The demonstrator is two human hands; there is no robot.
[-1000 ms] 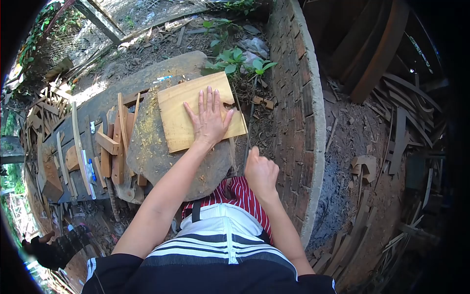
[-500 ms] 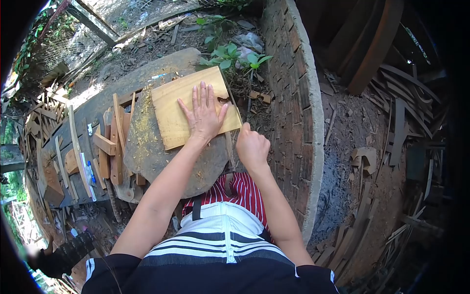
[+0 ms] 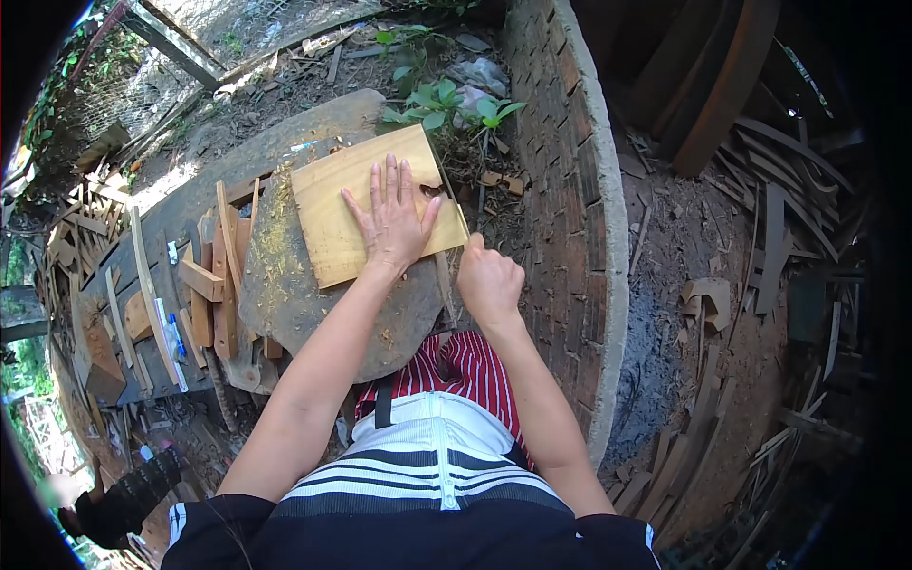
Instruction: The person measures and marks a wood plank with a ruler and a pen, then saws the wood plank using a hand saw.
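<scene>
My left hand (image 3: 394,223) lies flat with fingers spread on a pale wooden board (image 3: 332,204), pressing it to a dark, worn slab (image 3: 351,328). The board has a small dark notch near its right side. At the board's lower right corner my right hand (image 3: 490,280) is closed in a fist. A thin, dark, straight strip, which looks like a saw blade (image 3: 445,171), runs from that fist along the board's right edge. The handle is hidden inside my fingers.
A brick wall (image 3: 570,209) rises close to my right. Wooden offcuts (image 3: 225,275), a white strip with a blue pen (image 3: 174,347) and yellow sawdust (image 3: 274,242) lie to the left. Plants (image 3: 446,104) grow beyond the board. Another person's dark sleeve (image 3: 133,494) shows at lower left.
My right hand has barely shifted, and my left hand stays flat on the board. The view moves slightly. The other person's arm at lower left has changed position a little.
</scene>
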